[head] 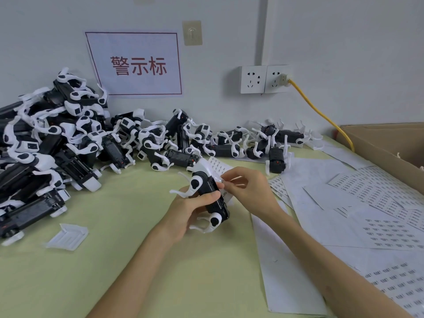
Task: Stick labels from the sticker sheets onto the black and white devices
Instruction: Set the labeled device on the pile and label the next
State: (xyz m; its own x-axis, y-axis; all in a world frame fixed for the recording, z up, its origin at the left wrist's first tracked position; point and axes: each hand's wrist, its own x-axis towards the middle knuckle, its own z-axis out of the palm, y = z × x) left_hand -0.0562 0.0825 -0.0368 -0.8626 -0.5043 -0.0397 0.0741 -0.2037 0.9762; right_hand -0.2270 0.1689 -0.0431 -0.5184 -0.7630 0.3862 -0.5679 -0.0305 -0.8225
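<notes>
My left hand [191, 208] grips one black and white device [210, 196] from below and holds it tilted above the green table. My right hand [246, 190] reaches in from the right, its fingertips pinching a small white label [226, 194] against the device's right side. Sticker sheets [376, 212] with rows of small dark labels lie spread on the table to the right. A big pile of the same devices [57, 143] fills the left and back of the table.
A clear plastic tray piece [67, 236] lies on the green table [142, 260] at the left. A cardboard box [387, 143] stands at the far right. A yellow cable [321, 113] runs from the wall socket [278, 79] down behind the box.
</notes>
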